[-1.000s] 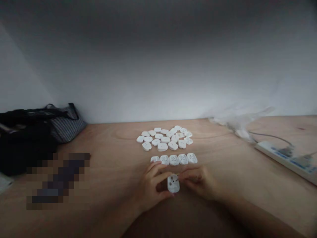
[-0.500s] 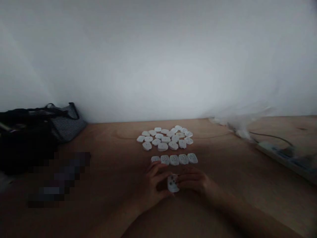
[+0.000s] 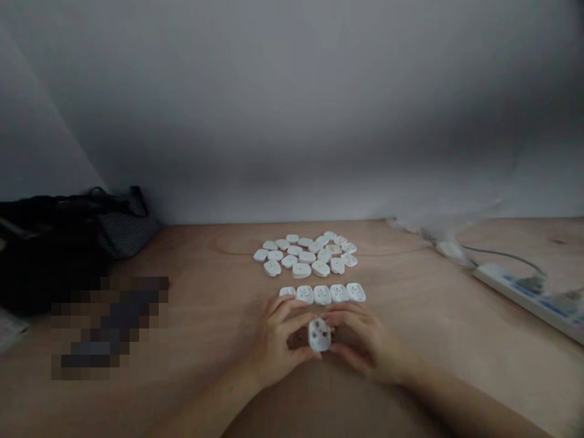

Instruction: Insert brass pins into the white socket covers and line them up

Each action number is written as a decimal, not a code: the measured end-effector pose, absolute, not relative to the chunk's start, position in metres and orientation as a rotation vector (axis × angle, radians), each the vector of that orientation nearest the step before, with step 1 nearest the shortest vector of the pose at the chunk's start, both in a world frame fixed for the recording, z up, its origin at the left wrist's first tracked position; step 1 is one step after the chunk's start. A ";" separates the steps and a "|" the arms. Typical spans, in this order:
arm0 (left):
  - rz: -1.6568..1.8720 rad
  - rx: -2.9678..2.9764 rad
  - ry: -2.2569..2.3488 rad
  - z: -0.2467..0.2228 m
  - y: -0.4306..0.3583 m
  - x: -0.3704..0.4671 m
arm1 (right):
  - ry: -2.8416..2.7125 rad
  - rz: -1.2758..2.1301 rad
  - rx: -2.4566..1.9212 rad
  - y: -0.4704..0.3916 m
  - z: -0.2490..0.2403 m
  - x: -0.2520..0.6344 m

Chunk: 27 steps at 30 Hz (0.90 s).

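A small white rounded-square piece [image 3: 319,335] with dark spots on its face is held up between my two hands. My left hand [image 3: 280,340] grips its left side with thumb and fingers. On its right side, the fingers and thumb of my right hand [image 3: 371,340] close around the edge, with something small and brownish near the fingertips. Just beyond my fingers lies a row of several similar white pieces [image 3: 322,295]; my left fingers partly cover the leftmost one. Farther back sits a loose cluster of several white pieces [image 3: 306,257].
A black bag [image 3: 50,255] and a striped pouch [image 3: 128,225] stand at the left, with a pixelated dark object [image 3: 123,319] in front. On the right are a power strip [image 3: 524,298] with a cable and a clear plastic bag [image 3: 449,246]. A wall rises behind the wooden table [image 3: 205,274].
My right thumb and fingers have spread around the piece's right side, and more of its face shows. My left hand has hardly moved.
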<state>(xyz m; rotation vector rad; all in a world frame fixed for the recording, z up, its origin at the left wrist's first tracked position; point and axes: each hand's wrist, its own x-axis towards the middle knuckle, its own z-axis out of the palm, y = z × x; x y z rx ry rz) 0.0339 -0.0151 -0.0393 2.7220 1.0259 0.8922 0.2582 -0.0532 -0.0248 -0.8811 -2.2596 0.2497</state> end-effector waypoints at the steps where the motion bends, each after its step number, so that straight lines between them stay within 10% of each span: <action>1: 0.898 2.712 1.030 -0.039 -0.015 0.034 | -2.230 0.288 -0.930 -0.054 -0.023 0.258; 27: 0.937 2.601 1.003 -0.025 -0.024 0.043 | -2.125 0.509 -1.175 -0.045 -0.026 0.248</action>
